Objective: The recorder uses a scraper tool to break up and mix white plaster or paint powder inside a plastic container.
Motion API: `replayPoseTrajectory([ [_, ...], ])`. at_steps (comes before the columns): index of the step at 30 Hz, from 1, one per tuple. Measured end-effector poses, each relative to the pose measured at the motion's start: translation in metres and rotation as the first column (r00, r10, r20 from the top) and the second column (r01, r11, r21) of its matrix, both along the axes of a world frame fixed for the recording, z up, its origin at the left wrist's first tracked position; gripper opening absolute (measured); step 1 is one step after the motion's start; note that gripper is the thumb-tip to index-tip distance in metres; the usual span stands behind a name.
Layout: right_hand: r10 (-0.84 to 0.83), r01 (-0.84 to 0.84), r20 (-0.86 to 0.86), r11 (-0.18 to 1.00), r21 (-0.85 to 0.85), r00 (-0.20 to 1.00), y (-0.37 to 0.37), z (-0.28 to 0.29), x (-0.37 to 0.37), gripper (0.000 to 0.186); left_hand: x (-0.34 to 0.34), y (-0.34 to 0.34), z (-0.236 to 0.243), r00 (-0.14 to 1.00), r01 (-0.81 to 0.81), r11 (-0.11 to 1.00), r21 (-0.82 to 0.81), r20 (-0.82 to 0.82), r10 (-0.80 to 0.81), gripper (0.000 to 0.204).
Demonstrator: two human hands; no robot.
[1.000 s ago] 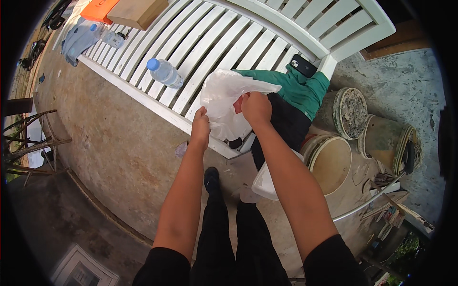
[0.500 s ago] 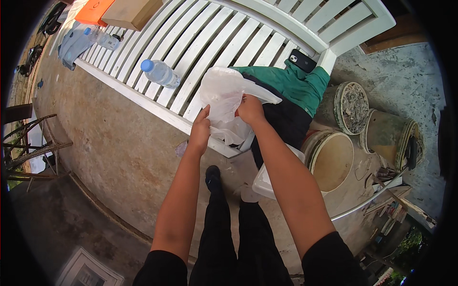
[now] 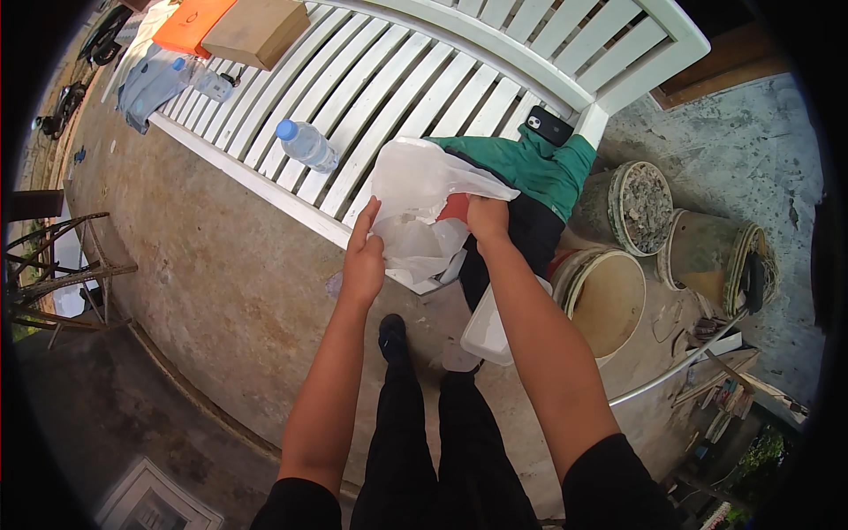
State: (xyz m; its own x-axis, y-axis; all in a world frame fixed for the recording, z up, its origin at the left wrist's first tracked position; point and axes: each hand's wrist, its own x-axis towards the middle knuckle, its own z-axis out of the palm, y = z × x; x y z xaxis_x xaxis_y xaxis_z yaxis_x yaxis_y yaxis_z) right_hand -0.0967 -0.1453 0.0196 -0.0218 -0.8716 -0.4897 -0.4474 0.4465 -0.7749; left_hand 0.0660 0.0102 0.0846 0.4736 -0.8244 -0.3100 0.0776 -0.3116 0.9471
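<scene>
A crumpled white translucent plastic bag [image 3: 415, 185] lies at the front corner of the slatted white bench [image 3: 268, 187]. My left hand [image 3: 364, 249] grips the bag's left edge, fingers bent with the index raised. My right hand [image 3: 487, 220] is closed at the bag's right side on a red object [image 3: 456, 208] that shows through the bag's opening; what it is, I cannot make out. Beneath lie green and black cloths [image 3: 552, 170]. A water bottle [image 3: 309, 147] with a blue cap stands just left of the bag. A white plastic container [image 3: 486, 327] sits below my right forearm.
A black phone [image 3: 549, 124], orange box [image 3: 187, 25], cardboard box [image 3: 252, 35], light-blue cloth [image 3: 141, 88] and smaller bottles [image 3: 212, 84] rest on the bench. Dirty buckets [image 3: 604, 300], a pale tube [image 3: 654, 380] and scrap wood are right. A rusty metal frame [image 3: 62, 265] stands left.
My right hand has shifted right, pulling that side of the bag with it, so more of the red object shows than half a second ago. My left index finger is now straighter.
</scene>
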Motion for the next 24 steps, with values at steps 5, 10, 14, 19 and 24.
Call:
replayPoseTrajectory([
  [5,-0.009,0.011,0.013,0.993,-0.115,1.000,0.000,-0.013,-0.016,0.026,-0.015,-0.014,0.010,0.992,-0.003,1.000,-0.026,-0.126,-0.001,0.065],
  [10,-0.139,0.120,0.114,0.980,0.160,0.984,0.016,0.033,-0.009,0.020,-0.004,-0.005,0.021,0.911,-0.060,0.997,-0.054,-0.411,0.033,0.064],
  [14,-0.094,0.069,0.138,0.982,0.175,0.986,0.018,0.029,-0.027,0.017,-0.034,-0.008,0.024,0.997,0.080,0.997,0.007,0.005,-0.080,0.067],
  [19,-0.030,0.008,0.145,0.989,0.147,0.989,0.018,0.041,-0.024,0.017,-0.033,-0.001,0.018,0.992,0.105,0.994,-0.033,0.079,-0.102,0.067],
  [24,0.041,-0.051,0.088,0.992,0.118,0.995,0.008,0.047,-0.024,0.020,-0.030,-0.003,0.018,0.893,0.218,0.969,-0.114,0.424,-0.151,0.060],
])
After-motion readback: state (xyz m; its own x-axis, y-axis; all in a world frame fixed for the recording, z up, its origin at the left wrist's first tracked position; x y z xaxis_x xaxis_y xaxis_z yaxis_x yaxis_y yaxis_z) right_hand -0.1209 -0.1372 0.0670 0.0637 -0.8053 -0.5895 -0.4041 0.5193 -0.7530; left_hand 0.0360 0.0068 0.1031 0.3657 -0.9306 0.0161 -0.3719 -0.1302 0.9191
